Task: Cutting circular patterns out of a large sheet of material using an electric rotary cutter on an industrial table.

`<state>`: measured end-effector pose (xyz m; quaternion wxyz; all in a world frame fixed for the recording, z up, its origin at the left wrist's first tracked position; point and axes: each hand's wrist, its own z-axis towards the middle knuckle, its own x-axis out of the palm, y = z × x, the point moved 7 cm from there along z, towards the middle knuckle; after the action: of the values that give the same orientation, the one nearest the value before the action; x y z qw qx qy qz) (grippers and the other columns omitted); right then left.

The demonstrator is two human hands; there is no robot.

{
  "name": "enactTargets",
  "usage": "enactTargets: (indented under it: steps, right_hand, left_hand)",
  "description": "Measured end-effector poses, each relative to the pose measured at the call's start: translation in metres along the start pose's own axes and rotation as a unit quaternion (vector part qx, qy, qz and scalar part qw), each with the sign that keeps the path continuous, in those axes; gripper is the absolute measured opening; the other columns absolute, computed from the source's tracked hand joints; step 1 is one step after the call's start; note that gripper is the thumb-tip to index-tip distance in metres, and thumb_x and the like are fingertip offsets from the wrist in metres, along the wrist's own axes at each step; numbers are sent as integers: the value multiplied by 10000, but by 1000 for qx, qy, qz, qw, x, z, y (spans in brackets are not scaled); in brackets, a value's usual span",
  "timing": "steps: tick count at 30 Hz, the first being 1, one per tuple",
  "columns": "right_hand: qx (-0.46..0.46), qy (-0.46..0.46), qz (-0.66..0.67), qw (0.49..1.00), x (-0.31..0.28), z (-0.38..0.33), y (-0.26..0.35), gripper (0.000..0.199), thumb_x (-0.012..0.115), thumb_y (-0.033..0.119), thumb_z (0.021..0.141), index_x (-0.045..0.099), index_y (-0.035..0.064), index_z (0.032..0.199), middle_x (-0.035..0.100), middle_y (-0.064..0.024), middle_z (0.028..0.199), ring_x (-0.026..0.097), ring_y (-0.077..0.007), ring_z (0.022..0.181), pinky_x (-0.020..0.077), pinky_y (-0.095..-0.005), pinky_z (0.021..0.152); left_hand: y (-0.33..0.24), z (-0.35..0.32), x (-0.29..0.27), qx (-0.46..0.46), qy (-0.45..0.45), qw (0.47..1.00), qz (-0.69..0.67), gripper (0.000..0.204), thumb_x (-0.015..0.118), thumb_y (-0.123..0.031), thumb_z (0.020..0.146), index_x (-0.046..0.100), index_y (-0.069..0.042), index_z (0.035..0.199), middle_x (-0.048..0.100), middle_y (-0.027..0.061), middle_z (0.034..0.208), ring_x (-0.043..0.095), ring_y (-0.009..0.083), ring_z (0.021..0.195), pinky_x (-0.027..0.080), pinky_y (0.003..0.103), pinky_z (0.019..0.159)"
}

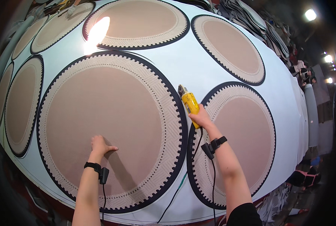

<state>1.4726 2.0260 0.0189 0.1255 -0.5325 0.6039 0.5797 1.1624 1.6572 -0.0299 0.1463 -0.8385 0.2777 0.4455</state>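
Note:
My right hand (200, 116) is wrapped round the body of a yellow electric hand cutter (191, 103). Its metal head (182, 90) rests at the dark toothed right edge of a large round mat (111, 98), by the white material beside it. A black cord trails from the cutter's rear toward me. On the brown middle of this mat lies my left hand (101, 144), empty, thumb stretched to the right; its other fingers are partly hidden. Both wrists carry black straps with small devices.
Similar round mats, such as one on the right (247, 135) and one at the far side (137, 20), are spread over a white sheet (175, 67). A co-worker's gloved hand (71, 11) is at the far left. Stacked material (256, 28) lies along the far right edge.

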Motion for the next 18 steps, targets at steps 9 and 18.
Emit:
enactTargets:
  steps: [9,18]
  right_hand:
    - [-86,50,-94,991,-4,94,53,704,683,278,630,381,-5,1199,592,-254,982,590,-365,921,477,-394,791]
    - [-135,63,-158,976,10,146,116,606,671,233,639,396,5,1129,602,-225,944,597,-348,889,483,-390,762]
  left_hand:
    - [5,4,7,-17,29,999,4,930,790,-626,417,578,69,997,548,182,1048,490,311,1050,439,374,871]
    - [6,6,12,-22,40,999,-16,901,782,-618,438,579,56,1000,543,177,1035,481,304,1046,425,377,879]
